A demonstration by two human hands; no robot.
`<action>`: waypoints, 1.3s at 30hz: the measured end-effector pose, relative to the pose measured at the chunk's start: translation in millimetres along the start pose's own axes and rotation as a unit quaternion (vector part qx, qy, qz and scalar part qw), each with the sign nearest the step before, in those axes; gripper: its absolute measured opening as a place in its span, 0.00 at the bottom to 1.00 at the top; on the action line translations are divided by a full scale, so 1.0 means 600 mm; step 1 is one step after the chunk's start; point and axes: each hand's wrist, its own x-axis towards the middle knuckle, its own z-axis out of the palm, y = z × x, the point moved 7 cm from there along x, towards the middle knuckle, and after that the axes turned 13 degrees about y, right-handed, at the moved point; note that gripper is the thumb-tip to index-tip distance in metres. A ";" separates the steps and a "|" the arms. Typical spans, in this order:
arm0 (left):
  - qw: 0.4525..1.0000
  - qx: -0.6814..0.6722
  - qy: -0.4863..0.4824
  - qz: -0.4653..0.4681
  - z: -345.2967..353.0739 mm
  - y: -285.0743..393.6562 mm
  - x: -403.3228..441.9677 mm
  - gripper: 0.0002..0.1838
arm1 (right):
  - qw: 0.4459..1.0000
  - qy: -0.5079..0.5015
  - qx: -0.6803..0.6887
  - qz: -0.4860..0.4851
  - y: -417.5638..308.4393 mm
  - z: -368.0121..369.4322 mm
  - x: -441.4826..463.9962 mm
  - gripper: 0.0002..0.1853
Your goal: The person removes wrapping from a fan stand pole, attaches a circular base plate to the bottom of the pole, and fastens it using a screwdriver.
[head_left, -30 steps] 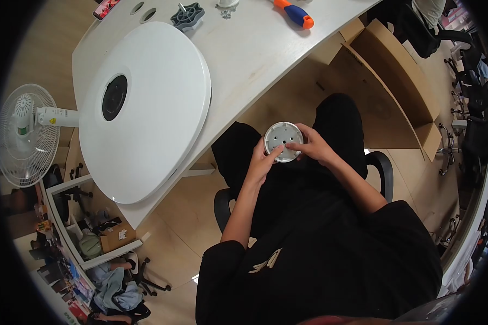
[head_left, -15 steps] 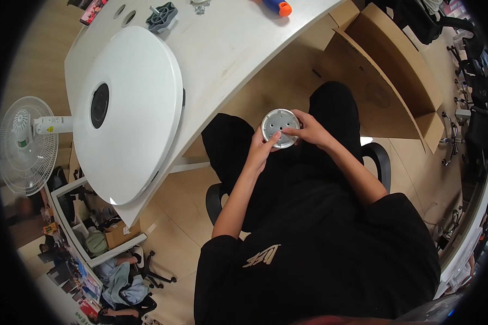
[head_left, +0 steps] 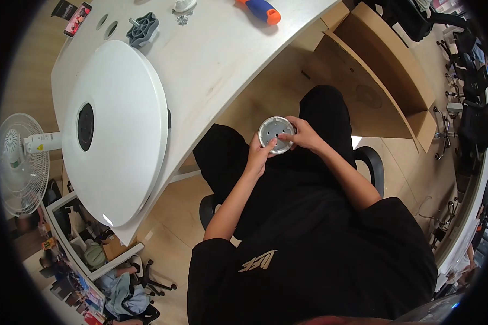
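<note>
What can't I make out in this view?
Head view: underside of the round part, turned away between left hand and right hand.
Head view: far end of the blue-orange handle, cut off by top edge.
Head view: number of small pieces, too tiny.

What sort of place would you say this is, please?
Likely a shared office or workroom: black office chairs stand along the right, an open cardboard box sits nearby, and what looks like a screwdriver lies on the white table.
</note>
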 end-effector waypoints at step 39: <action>0.998 0.014 0.050 -0.024 -0.025 -0.042 0.027 0.28 | 0.984 -0.125 0.085 0.090 0.091 0.035 0.042 0.29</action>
